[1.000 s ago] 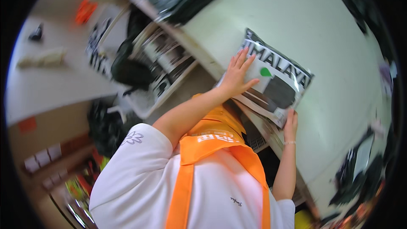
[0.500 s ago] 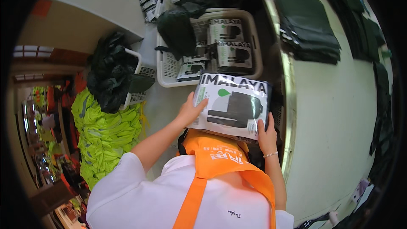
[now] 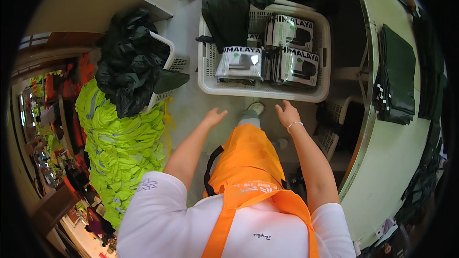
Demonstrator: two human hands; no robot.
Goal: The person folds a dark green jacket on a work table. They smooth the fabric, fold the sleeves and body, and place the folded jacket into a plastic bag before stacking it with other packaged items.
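Both of my hands are empty and raised in front of me, a little short of a white plastic basket [image 3: 210, 83]. My left hand [image 3: 215, 116] is open, its fingers loosely stretched toward the middle. My right hand [image 3: 288, 113], below a beaded bracelet, is open too, with thumb and fingers apart. Inside the basket, a flat plastic-wrapped packet [image 3: 241, 63] with a dark garment printed on it lies in the front left part. Stacks of like packets [image 3: 300, 67] fill the right side. Dark plastic bags [image 3: 224, 16] hang over the basket's left and back.
A heap of lime-yellow garments [image 3: 119, 148] lies on the left, below a white basket [image 3: 165, 52] stuffed with black plastic. On the right runs a pale table [image 3: 382, 162] bearing a stack of folded dark garments [image 3: 397, 76]. Another basket [image 3: 331, 131] stands under the table's edge.
The packet that both hands held is now in the basket's front left part, let go. My hands have come away from it, and the view has shifted, with more floor showing.
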